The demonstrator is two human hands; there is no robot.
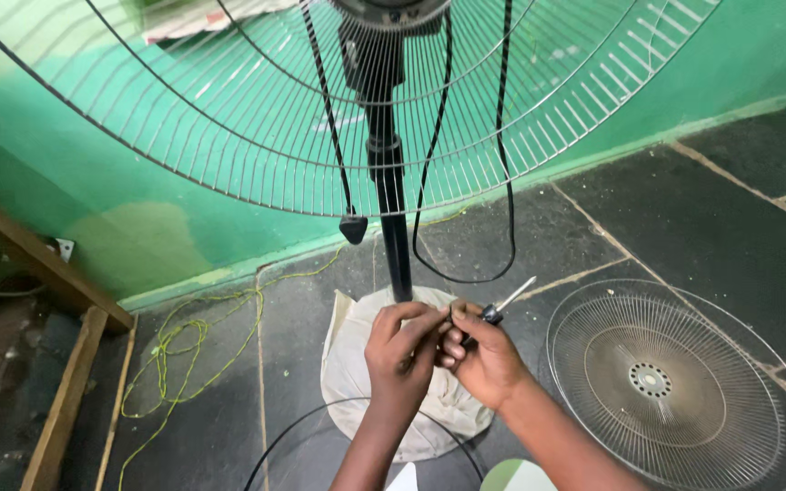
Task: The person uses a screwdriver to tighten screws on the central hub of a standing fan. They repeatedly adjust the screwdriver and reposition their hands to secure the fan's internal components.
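Both hands met low over the floor: the left hand (399,350) pinched something too small to tell, touching the right hand (482,356), which gripped a screwdriver (505,304), its shaft pointing up and right. Beyond them stood the fan pole (395,227) on a cloth-covered base (349,350), with the loose grille (675,386) lying flat at the right and the mounted rear grille (256,118) farthest.

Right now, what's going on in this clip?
A person stands over a pedestal fan whose rear wire guard is still mounted. The right hand holds a screwdriver, and the left hand meets it, pinching something too small to make out. A detached front grille lies on the dark floor, and a black cord hangs from the fan.
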